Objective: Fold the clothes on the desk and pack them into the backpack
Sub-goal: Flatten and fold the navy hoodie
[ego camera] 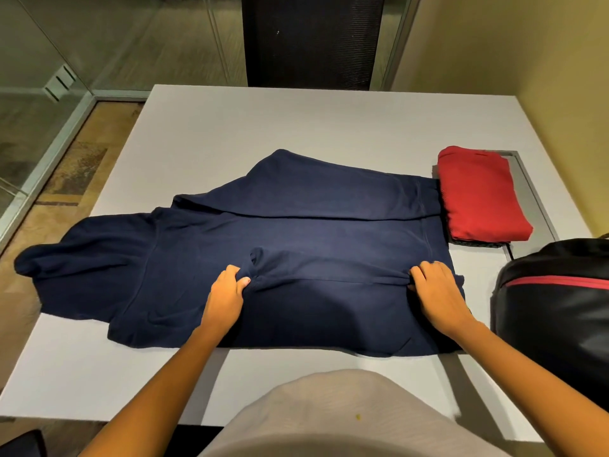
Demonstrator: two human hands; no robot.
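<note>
A navy blue hoodie [296, 232] lies spread across the white desk [296, 120], its hood hanging over the left edge and one sleeve folded across the back. My left hand [227, 295] pinches a bunch of the fabric near the garment's middle. My right hand [435, 291] grips the fabric near its right edge. A folded red garment [478, 192] rests at the desk's right side, on top of a dark folded item. A black backpack with a red zipper line [560, 311] stands at the right front edge of the desk.
A dark chair back [313, 37] stands behind the desk's far edge. Glass partitions [66, 61] and floor lie to the left. A grey cable hatch frame [534, 189] surrounds the red garment. Bare desk surface shows at the back and front left.
</note>
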